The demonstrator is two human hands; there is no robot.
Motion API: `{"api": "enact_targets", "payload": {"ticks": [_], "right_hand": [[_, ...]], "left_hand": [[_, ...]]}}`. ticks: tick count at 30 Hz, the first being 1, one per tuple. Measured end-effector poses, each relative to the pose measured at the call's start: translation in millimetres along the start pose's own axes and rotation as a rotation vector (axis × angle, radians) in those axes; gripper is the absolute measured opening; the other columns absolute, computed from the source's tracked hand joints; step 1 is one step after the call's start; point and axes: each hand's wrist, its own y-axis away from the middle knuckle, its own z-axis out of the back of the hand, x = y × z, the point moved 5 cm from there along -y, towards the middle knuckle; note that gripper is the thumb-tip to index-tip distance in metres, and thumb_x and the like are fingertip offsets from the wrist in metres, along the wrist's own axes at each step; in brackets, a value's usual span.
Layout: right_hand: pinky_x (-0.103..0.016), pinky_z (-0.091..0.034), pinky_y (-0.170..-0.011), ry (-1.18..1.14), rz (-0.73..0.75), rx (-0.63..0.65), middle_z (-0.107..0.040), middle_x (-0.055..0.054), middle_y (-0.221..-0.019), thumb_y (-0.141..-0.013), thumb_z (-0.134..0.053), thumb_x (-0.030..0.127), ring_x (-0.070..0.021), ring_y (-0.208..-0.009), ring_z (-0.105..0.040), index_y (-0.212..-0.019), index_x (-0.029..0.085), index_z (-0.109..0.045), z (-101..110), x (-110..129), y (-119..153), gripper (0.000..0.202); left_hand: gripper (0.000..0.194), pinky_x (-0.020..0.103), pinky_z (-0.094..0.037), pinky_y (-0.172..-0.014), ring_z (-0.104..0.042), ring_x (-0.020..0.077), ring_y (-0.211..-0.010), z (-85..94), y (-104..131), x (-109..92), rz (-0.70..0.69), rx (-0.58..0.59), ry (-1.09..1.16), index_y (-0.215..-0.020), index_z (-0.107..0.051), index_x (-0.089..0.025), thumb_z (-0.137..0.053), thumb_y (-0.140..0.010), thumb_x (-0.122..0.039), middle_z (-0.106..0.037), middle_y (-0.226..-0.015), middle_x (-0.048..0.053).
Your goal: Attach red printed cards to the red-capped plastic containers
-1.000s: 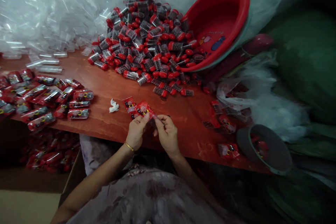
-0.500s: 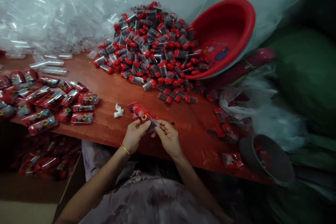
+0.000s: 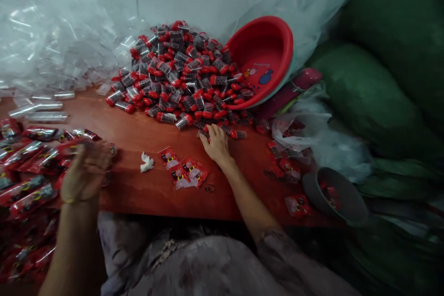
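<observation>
My left hand [image 3: 83, 173] is blurred over the right edge of the filled red packets [image 3: 38, 157] at the left; whether its fingers hold a packet is not clear. At the front edge of the heap of red-capped clear tubes [image 3: 187, 69], my right hand [image 3: 215, 144] has its fingers bent down on a tube, with other tubes beside it. Between the hands, flat red printed packets [image 3: 189, 173] lie overlapping on the reddish table [image 3: 138, 199], beside a crumpled white scrap [image 3: 146, 162].
A red basin [image 3: 263, 51] leans behind the heap. Clear empty tubes [image 3: 62, 41] are piled at the back left. To the right are a plastic bag [image 3: 312, 134], a grey bowl [image 3: 350, 199] and green sacks [image 3: 367, 88]. More packets lie below the table at the left.
My hands have parted: the left has moved left to the filled packets, the right up to the heap. The flat packets are now uncovered. The view has shifted right.
</observation>
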Motion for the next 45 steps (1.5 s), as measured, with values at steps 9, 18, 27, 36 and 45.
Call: {"api": "enact_targets", "payload": {"ticks": [9,18,27,36,45], "right_hand": [[-0.055,-0.014,-0.111,0.077,0.211,0.198,-0.041,-0.009,-0.144,-0.092,-0.038,0.031,-0.0255,-0.138,-0.026,-0.129,0.021,-0.049,-5.9,-41.3,48.8,0.041],[-0.051,-0.029,-0.107,0.035,0.292,-0.068,-0.048,-0.016,-0.136,-0.088,-0.044,0.036,-0.0277,-0.135,-0.033,-0.12,0.014,-0.056,20.5,-47.9,108.4,0.041],[-0.043,-0.04,-0.1,0.003,0.334,-0.279,-0.065,-0.012,-0.116,-0.085,-0.053,0.027,-0.0245,-0.118,-0.053,-0.099,0.017,-0.066,25.9,-26.2,116.9,0.021],[-0.04,-0.043,-0.095,-0.137,0.27,-0.312,-0.07,-0.009,-0.106,-0.086,-0.053,0.023,-0.0222,-0.108,-0.06,-0.093,0.018,-0.068,30.6,-13.8,116.2,0.018],[-0.021,-0.045,-0.058,-0.757,-0.13,-0.073,-0.065,-0.002,-0.07,-0.086,-0.053,0.04,-0.0111,-0.062,-0.057,-0.084,0.015,-0.066,11.3,29.0,88.2,0.029]], "left_hand": [[0.021,0.041,-0.041,-0.098,-0.063,0.025,-0.097,-55.4,38.8,50.4,-0.183,0.11,-0.368,-0.078,-0.072,-0.022,-0.075,-0.061,-0.033,-0.073,-0.086,0.004],[0.02,0.054,-0.021,-0.109,-0.039,0.034,-0.131,-122.1,66.5,136.7,-0.671,0.568,-1.354,-0.095,-0.072,-0.026,-0.058,-0.081,-0.03,-0.059,-0.128,0.01],[0.029,0.054,-0.029,-0.105,-0.043,0.0345,-0.127,-119.6,64.8,138.6,-0.81,0.491,-1.521,-0.105,-0.07,-0.026,-0.051,-0.086,-0.037,-0.06,-0.127,0.008],[0.022,0.055,-0.029,-0.105,-0.047,0.033,-0.124,-119.2,63.4,129.8,-0.839,0.464,-1.405,-0.094,-0.073,-0.028,-0.054,-0.085,-0.033,-0.065,-0.119,0.007],[0.029,0.052,-0.02,-0.109,-0.042,0.0315,-0.129,-122.0,78.5,93.3,-0.902,0.419,-1.089,-0.104,-0.07,-0.024,-0.059,-0.081,-0.037,-0.059,-0.127,0.013]]}}
